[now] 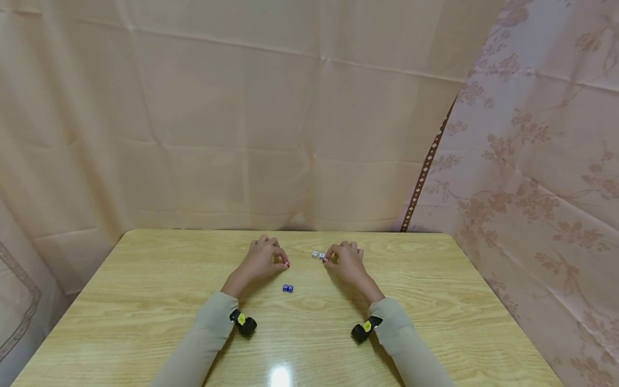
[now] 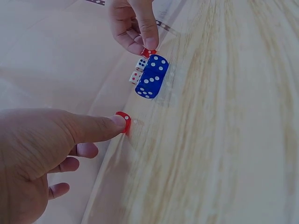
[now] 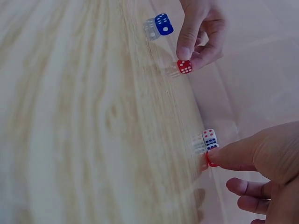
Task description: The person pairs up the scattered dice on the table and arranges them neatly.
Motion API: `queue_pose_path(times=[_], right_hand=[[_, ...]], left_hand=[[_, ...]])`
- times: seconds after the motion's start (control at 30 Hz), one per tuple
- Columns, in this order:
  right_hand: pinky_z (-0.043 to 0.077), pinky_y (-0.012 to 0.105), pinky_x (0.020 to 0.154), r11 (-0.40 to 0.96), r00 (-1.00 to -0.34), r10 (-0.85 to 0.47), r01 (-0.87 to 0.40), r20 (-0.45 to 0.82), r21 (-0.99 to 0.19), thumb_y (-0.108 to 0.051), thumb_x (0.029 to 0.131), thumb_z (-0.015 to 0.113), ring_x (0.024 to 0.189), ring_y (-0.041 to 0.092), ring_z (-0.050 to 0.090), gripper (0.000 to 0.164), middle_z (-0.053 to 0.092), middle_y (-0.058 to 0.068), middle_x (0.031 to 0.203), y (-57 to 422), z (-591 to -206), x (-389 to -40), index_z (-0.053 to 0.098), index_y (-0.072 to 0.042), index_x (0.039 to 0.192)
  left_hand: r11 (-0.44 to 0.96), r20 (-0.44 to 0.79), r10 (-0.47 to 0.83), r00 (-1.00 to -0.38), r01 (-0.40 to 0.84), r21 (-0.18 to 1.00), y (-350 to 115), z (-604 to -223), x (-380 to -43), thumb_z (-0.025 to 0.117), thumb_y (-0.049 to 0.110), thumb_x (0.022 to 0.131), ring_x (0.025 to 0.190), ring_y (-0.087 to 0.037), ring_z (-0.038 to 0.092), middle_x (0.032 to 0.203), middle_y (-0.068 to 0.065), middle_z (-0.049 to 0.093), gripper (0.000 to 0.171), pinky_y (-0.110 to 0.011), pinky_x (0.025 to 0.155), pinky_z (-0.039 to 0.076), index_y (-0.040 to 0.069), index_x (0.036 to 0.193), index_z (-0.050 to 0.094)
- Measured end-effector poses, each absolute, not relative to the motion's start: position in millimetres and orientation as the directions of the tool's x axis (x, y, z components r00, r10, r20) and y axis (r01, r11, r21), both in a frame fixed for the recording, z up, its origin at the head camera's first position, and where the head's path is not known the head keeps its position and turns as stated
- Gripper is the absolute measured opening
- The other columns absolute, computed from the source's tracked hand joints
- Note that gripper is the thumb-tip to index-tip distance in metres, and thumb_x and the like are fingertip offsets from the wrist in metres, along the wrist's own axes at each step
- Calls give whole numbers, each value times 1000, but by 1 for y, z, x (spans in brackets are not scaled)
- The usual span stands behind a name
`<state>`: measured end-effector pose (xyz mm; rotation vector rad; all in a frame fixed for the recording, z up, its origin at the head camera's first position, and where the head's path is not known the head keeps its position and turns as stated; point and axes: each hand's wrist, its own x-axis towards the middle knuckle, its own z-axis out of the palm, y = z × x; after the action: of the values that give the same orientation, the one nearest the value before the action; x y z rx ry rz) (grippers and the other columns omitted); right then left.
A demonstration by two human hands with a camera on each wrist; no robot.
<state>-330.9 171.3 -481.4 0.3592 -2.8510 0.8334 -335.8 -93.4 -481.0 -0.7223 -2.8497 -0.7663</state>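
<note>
Your left grip (image 1: 263,258) pinches the left red die (image 1: 287,264) between thumb and fingers, about midway between the left and right edges of the surface (image 1: 159,301) and towards its far edge. Whether that die touches the wood, you cannot tell here. Your right grip (image 1: 345,262) pinches the right red die (image 1: 326,260) in the same way, a little further towards the right edge, your thumb covering part of it.

Just beside that right red die stand the right white die (image 1: 321,257) and then the left white die (image 1: 315,255), close together in a short row near the far edge. Both show coloured dots. Whether the held die touches its white neighbour is too small to make out.

Nearer to you than either grip, two blue dice (image 1: 287,288) with white dots lie side by side, touching, well in from the left and right edges.

Your pale sleeves (image 1: 205,328) reach in over the surface, with a black camera (image 1: 247,327) on your left wrist and another on your right. Beyond the far edge hangs a beige curtain (image 1: 232,118); along the right edge hangs a pink flowered curtain (image 1: 546,177).
</note>
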Motion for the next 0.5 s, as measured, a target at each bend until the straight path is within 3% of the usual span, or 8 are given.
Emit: queue_pose_path(times=[0.5], right_hand=[[24,42,80,827,-963,-199,-266,184,-495,-15,85,82,87,22,41,10,57,2,83,168,-475,-326,73,-14,83]], left_hand=[[763,210,420,-883,469,445,-93,-478,-334,83,28,86,93,-18,43,87,5,55,7,-41,88,30,23,86,78]])
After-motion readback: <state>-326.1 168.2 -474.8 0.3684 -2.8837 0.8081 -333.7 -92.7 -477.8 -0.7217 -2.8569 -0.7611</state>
